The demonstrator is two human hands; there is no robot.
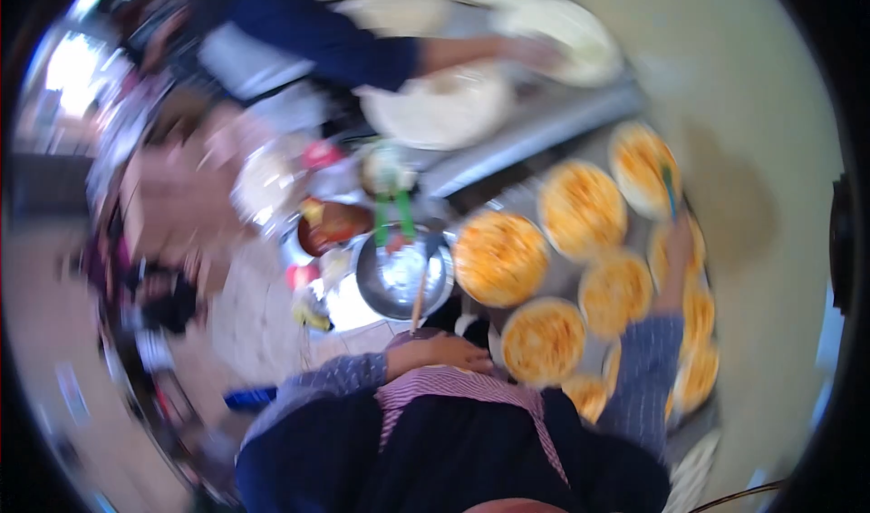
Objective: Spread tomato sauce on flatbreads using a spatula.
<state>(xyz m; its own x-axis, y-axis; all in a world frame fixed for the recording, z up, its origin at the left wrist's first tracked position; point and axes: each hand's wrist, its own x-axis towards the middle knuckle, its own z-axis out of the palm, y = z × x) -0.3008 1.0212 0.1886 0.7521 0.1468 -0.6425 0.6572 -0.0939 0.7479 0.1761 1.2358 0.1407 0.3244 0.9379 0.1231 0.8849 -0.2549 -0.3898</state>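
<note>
My right hand [674, 258] reaches out over the right side and grips a slim brush-like tool with a blue-green handle [669, 183]. Its tip meets a round flatbread [639, 153] coated in orange topping. Close by are several more coated rounds, including one [581, 207] beside it and another [501, 258] nearer the middle. At my waist, my left hand [442, 353] lies across the front of my striped apron [462, 385]. A purplish rounded thing [408, 336] shows at its edge; whether my fingers hold it is unclear. Motion blurs the picture.
A metal bowl [401, 289] stands ahead, with a wooden-handled utensil [419, 295] and green-handled tool [394, 217] across it. Beyond, a co-worker's hand [537, 54] touches a pale dough round [578, 37] on a metal surface. Cardboard boxes [177, 200] stand left; a wall [761, 173] runs along the right.
</note>
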